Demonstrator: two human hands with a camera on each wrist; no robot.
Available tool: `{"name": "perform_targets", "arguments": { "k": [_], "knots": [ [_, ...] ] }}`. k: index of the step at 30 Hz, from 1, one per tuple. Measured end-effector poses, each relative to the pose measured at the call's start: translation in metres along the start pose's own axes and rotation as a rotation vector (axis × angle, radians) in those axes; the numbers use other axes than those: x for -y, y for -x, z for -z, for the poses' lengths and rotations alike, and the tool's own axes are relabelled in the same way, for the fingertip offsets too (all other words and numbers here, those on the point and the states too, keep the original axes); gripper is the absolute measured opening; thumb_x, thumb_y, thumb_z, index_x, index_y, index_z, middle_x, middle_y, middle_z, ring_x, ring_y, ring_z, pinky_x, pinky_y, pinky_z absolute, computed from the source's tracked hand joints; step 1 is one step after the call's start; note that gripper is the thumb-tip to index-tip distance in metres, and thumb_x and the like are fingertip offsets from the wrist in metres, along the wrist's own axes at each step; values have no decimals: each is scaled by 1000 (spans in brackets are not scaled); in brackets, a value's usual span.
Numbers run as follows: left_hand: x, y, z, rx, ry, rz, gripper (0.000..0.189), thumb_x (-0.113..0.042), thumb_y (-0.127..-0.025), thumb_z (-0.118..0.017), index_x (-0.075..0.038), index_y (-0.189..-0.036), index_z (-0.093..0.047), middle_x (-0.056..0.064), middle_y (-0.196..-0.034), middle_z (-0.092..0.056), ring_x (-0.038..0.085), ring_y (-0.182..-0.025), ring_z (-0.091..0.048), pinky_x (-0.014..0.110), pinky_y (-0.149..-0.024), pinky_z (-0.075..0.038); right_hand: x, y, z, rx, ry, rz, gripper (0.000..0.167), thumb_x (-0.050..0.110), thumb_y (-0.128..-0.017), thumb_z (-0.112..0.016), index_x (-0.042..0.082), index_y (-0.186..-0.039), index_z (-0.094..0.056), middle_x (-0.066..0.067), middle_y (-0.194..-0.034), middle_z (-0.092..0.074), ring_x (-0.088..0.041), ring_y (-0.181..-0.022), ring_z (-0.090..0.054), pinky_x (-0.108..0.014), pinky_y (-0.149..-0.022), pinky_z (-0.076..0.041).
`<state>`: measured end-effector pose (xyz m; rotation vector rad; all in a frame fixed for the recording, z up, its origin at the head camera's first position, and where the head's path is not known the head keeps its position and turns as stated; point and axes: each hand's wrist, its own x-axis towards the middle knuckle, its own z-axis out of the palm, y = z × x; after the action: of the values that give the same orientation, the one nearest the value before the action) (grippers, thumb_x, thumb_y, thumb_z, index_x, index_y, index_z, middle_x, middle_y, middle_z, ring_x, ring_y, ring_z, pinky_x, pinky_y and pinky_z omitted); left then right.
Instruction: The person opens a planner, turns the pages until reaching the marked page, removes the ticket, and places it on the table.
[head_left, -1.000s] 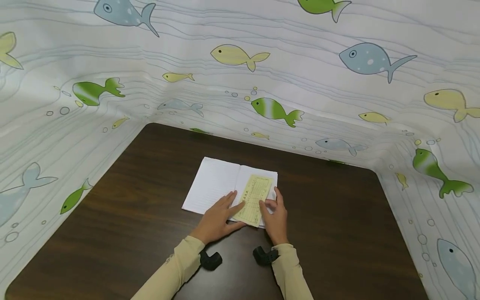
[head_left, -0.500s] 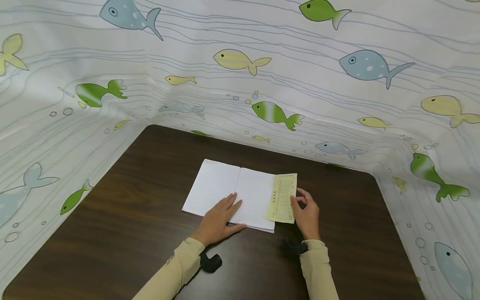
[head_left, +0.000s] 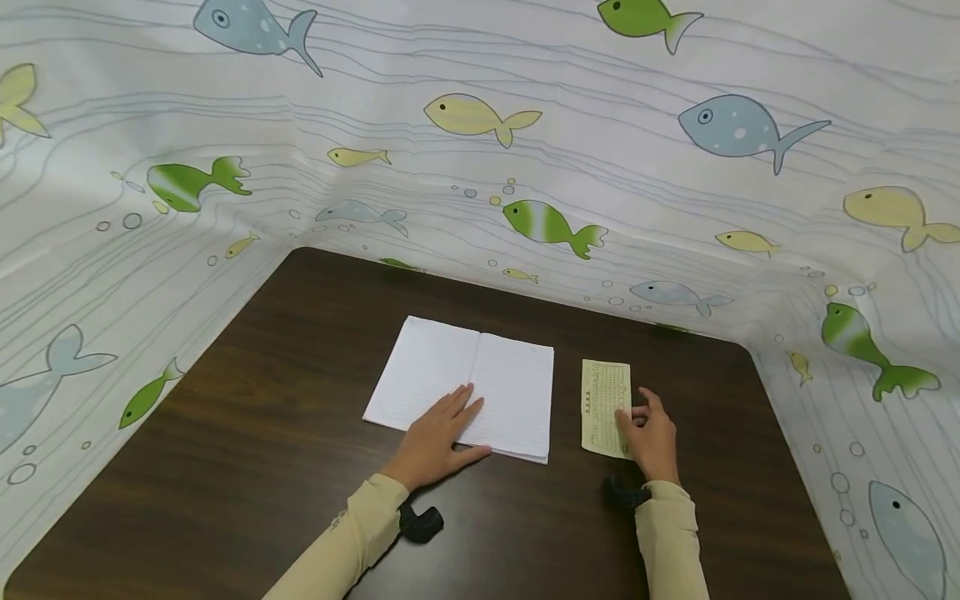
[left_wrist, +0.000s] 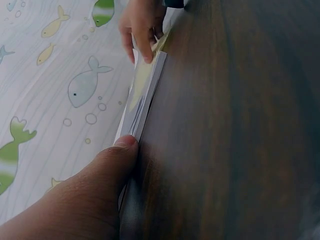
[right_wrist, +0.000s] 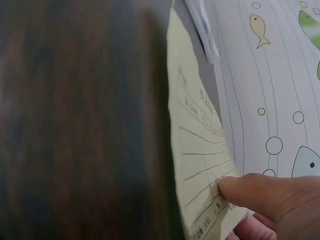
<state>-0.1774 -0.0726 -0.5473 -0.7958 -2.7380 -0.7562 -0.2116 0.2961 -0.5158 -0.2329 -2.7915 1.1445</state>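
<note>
An open lined notebook lies on the dark wooden table. Spread across its lower middle, my left hand rests with straight fingers, the thumb near the bottom edge. To the notebook's right is a pale yellow printed slip of paper with a ruled grid. My right hand pinches the slip by its right edge, thumb on top. In the right wrist view the slip bends upward toward the thumb, and its far end reaches near the notebook.
White cloth walls printed with fish enclose the table at the back and both sides. Black wrist cameras, one on the left and one on the right, sit below the hands.
My right hand has drawn the yellow slip from the notebook's right page rightward, off the notebook and over the table. The left hand has stayed in place on the notebook.
</note>
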Motion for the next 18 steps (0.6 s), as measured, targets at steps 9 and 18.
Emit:
{"name": "perform_targets", "arguments": {
  "k": [9, 18],
  "knots": [
    [0, -2, -1, 10, 1, 1, 81, -55, -93, -72, -5, -154, -49, 17, -164, -37, 31, -152, -34, 47, -121, -35, 4, 7, -1, -85, 12, 44, 62, 11, -100, -66, -9, -153, -40, -34, -144, -45, -49, -128, -46, -66, -104, -41],
    [0, -2, 2, 21, 7, 16, 82, -54, -93, -72, -6, -155, -49, 16, -164, -36, 30, -153, -33, 47, -121, -34, 53, 22, -19, -34, -9, 280, 44, 15, -104, -63, -6, -142, -57, -30, -152, -43, -49, -141, -39, -69, -110, -36]
  ]
}}
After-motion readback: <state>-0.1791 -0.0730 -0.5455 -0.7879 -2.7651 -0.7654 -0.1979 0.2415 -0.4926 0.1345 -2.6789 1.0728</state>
